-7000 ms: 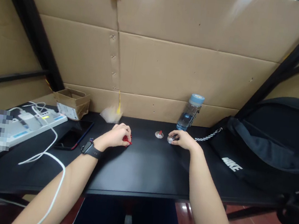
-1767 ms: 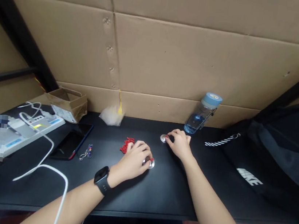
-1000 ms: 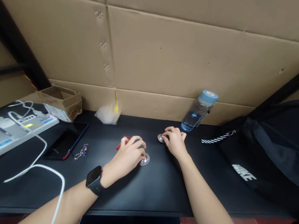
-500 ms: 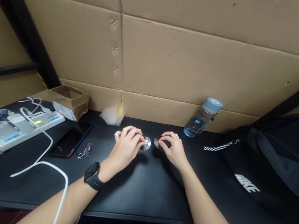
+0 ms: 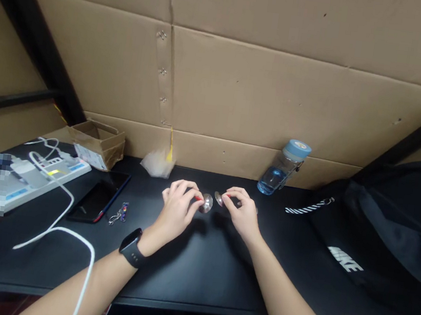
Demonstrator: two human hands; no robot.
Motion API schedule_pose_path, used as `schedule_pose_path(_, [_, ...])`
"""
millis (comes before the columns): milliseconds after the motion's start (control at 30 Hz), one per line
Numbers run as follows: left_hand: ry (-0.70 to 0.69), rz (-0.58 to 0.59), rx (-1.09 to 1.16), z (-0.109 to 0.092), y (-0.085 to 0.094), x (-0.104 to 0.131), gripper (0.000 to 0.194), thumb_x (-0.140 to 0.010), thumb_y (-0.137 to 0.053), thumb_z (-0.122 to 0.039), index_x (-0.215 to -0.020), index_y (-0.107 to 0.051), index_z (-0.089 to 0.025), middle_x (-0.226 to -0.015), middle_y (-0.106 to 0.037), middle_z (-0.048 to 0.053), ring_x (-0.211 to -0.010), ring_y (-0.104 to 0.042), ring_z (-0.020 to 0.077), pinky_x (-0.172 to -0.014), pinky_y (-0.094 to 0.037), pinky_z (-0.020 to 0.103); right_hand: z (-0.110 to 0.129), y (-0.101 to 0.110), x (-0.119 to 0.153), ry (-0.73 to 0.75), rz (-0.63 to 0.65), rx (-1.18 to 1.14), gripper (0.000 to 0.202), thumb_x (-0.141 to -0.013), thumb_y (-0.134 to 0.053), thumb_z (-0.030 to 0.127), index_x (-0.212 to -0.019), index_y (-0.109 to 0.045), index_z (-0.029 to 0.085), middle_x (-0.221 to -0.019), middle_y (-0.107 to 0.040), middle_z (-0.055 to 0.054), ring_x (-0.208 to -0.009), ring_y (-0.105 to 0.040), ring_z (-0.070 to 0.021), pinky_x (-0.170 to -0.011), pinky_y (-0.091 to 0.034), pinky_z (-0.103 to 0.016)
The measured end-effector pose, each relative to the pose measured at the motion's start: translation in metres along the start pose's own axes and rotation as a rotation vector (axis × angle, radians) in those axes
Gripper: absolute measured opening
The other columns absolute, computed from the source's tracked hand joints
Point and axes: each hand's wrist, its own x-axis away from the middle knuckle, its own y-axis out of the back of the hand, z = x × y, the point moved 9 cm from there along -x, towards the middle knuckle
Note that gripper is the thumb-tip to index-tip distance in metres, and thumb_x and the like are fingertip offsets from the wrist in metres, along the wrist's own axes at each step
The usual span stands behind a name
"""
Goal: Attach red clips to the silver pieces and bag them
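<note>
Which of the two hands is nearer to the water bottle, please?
The right hand: it is in front of the water bottle, somewhat to its left; the left hand is farther off to the left.

The left disc (image 5: 207,203) and right disc (image 5: 219,198) (shiny, red-topped) tilt close together above the table (image 5: 198,275).

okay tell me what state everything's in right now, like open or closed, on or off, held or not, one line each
Left hand: pinching left disc
Right hand: pinching right disc
Left disc: held, tilted
Right disc: held, tilted
Water bottle: capped, partly filled
Cardboard box: open
Phone or tablet: flat, screen dark
Power strip: plugs inserted
Watch: worn, screen dark
Backpack: unclear whether open
</note>
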Motion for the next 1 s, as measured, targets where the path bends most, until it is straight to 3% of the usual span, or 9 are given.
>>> schedule_pose_path(133, [0.125,0.023,0.135,0.007,-0.004,0.0,0.016,-0.099,-0.055,-0.035,-0.094,-0.068,-0.028,-0.117,-0.062,0.004,-0.115,-0.051,0.0259,-0.095,-0.035,0.045,0.005,-0.014,0.004,-0.066,0.055,-0.354,0.021,-0.089,-0.069,0.041,-0.085,-0.074,0.021,-0.102,-0.068,-0.007,-0.097,-0.064,-0.0222,-0.081,-0.05,-0.033])
schedule_pose_path(267, [0.148,0.018,0.175,0.007,-0.005,0.001,0.019,-0.1,-0.052,-0.037,-0.093,-0.067,-0.027,-0.118,-0.06,0.004,-0.114,-0.052,0.0253,-0.098,-0.035,0.046,0.009,-0.035,0.013,-0.175,0.111,-0.545,0.021,-0.087,-0.073,0.041,-0.09,-0.072,0.021,-0.093,-0.07,-0.005,-0.085,-0.066,-0.0185,-0.078,-0.052,-0.031])
schedule_pose_path(433, [0.132,0.015,0.145,0.005,-0.007,0.002,0.017,-0.099,-0.053,-0.037,-0.098,-0.067,-0.028,-0.119,-0.06,0.006,-0.116,-0.05,0.0267,-0.096,-0.036,0.045,0.004,-0.053,0.023,-0.321,0.188,-0.752,0.025,-0.083,-0.077,0.042,-0.09,-0.071,0.02,-0.113,-0.069,-0.006,-0.091,-0.069,-0.0199,-0.077,-0.059,-0.034])
schedule_pose_path(533, [0.127,0.017,0.126,0.006,-0.009,0.003,0.016,-0.099,-0.054,-0.037,-0.098,-0.067,-0.028,-0.119,-0.06,0.006,-0.117,-0.05,0.0273,-0.095,-0.036,0.046,0.003,-0.059,0.028,-0.41,0.252,-0.877,0.026,-0.082,-0.079,0.042,-0.09,-0.068,0.02,-0.11,-0.069,-0.005,-0.087,-0.07,-0.0181,-0.079,-0.061,-0.037])
schedule_pose_path(600, [0.123,0.02,0.114,0.006,-0.009,0.003,0.017,-0.098,-0.054,-0.038,-0.098,-0.068,-0.028,-0.118,-0.06,0.006,-0.117,-0.049,0.0277,-0.095,-0.036,0.046,0.006,-0.061,0.03,-0.443,0.285,-0.936,0.028,-0.081,-0.08,0.041,-0.099,-0.068,0.023,-0.107,-0.07,-0.003,-0.086,-0.071,-0.0174,-0.077,-0.062,-0.037])
schedule_pose_path(733, [0.125,0.03,0.093,0.007,-0.009,0.003,0.018,-0.099,-0.054,-0.039,-0.097,-0.068,-0.028,-0.119,-0.06,0.005,-0.118,-0.048,0.0279,-0.096,-0.036,0.047,0.007,-0.062,0.031,-0.474,0.306,-0.981,0.053,-0.079,-0.082,0.036,-0.128,-0.063,0.034,-0.116,-0.069,-0.003,-0.093,-0.071,-0.0184,-0.074,-0.063,-0.035])
schedule_pose_path(867, [0.13,0.036,0.08,0.008,-0.01,0.003,0.016,-0.098,-0.055,-0.039,-0.097,-0.068,-0.029,-0.119,-0.06,0.005,-0.118,-0.047,0.0278,-0.095,-0.036,0.047,0.001,-0.067,0.034,-0.53,0.34,-0.974,0.046,-0.079,-0.082,0.035,-0.123,-0.071,0.025,-0.115,-0.073,-0.007,-0.096,-0.071,-0.0184,-0.085,-0.062,-0.036])
schedule_pose_path(1000, [0.129,0.059,0.091,0.009,-0.011,0.002,0.016,-0.098,-0.056,-0.039,-0.097,-0.069,-0.03,-0.118,-0.061,0.004,-0.119,-0.047,0.0278,-0.095,-0.035,0.047,-0.001,-0.066,0.035,-0.543,0.337,-0.976,0.046,-0.08,-0.082,0.034,-0.123,-0.072,0.023,-0.108,-0.076,-0.007,-0.097,-0.073,-0.0197,-0.089,-0.061,-0.038])
